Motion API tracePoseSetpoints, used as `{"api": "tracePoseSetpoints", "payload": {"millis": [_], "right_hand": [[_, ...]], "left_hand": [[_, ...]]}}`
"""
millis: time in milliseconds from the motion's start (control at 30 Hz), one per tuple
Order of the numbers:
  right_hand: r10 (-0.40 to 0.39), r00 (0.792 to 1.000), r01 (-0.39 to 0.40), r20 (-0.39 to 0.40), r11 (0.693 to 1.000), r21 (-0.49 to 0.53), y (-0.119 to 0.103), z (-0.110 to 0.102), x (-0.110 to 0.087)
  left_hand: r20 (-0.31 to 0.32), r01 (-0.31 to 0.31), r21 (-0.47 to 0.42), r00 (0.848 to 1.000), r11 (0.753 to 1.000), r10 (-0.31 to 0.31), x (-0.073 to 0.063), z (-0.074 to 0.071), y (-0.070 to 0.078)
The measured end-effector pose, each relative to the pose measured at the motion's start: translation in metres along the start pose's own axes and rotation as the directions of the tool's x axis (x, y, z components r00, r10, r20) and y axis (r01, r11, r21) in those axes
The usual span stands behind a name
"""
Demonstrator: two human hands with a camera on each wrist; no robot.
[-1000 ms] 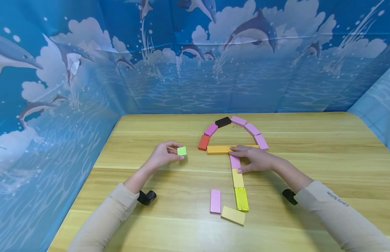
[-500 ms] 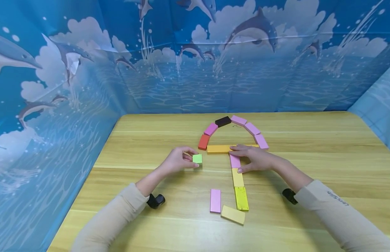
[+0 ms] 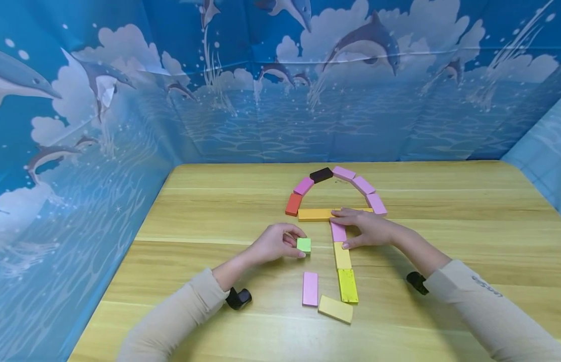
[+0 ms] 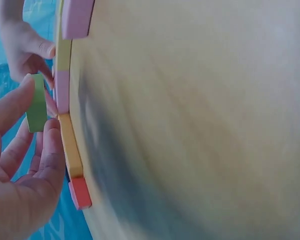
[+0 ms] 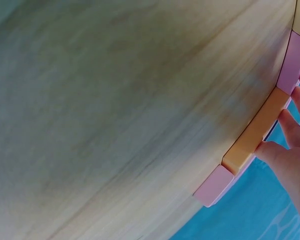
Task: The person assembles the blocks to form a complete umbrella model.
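My left hand [image 3: 277, 244] pinches a small green block [image 3: 304, 245] between thumb and fingers, held over the table left of a column of blocks. In the left wrist view the green block [image 4: 37, 104] shows its narrow side. My right hand [image 3: 368, 229] rests with extended fingers on the orange bar [image 3: 314, 215], covering part of it. Its thumb lies near where a pink block [image 3: 338, 232] meets a pale yellow block [image 3: 342, 256]. Below them in the column lies a bright yellow block [image 3: 347, 286].
Above the bar, an arch runs from a red block [image 3: 294, 204] through a black block [image 3: 321, 175] to a pink block [image 3: 376, 204]. A separate pink block [image 3: 310, 289] and a tilted pale yellow block [image 3: 335, 308] lie nearer the front. A dolphin-print curtain [image 3: 280, 120] backs the table.
My left hand has carried the green block rightward and nearer to me, toward the column. My right hand and the blocks on the table have stayed in place.
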State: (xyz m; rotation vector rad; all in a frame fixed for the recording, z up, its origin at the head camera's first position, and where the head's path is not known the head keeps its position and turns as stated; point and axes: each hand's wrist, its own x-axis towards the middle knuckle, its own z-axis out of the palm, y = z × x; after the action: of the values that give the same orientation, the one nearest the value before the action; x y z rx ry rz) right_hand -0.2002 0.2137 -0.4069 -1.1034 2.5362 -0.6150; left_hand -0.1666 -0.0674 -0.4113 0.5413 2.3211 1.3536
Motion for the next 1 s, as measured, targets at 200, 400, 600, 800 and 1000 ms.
{"api": "tracePoseSetpoints", "payload": {"millis": [200, 400, 600, 800, 1000], "right_hand": [[-0.003, 1.000, 0.003, -0.007, 1.000, 0.001, 0.000, 0.000, 0.000], [-0.007, 1.000, 0.007, -0.010, 1.000, 0.007, 0.000, 0.000, -0.001], [-0.012, 1.000, 0.012, -0.011, 1.000, 0.001, 0.000, 0.001, -0.001], [-0.014, 1.000, 0.014, -0.010, 1.000, 0.006, -0.001, 0.001, 0.000], [-0.015, 1.000, 0.015, -0.010, 1.000, 0.013, -0.001, 0.000, 0.000]], "left_hand": [[0.040, -0.016, 0.018, 0.999, 1.000, 0.015, -0.001, 0.012, -0.002], [0.064, -0.043, 0.054, 0.997, 0.998, 0.039, -0.002, 0.019, -0.003], [0.070, -0.050, 0.094, 0.997, 0.994, 0.044, -0.003, 0.022, 0.000], [0.076, -0.059, 0.129, 0.996, 0.990, 0.050, -0.002, 0.023, 0.001], [0.085, -0.066, 0.131, 0.995, 0.989, 0.055, -0.002, 0.024, 0.001]]}}
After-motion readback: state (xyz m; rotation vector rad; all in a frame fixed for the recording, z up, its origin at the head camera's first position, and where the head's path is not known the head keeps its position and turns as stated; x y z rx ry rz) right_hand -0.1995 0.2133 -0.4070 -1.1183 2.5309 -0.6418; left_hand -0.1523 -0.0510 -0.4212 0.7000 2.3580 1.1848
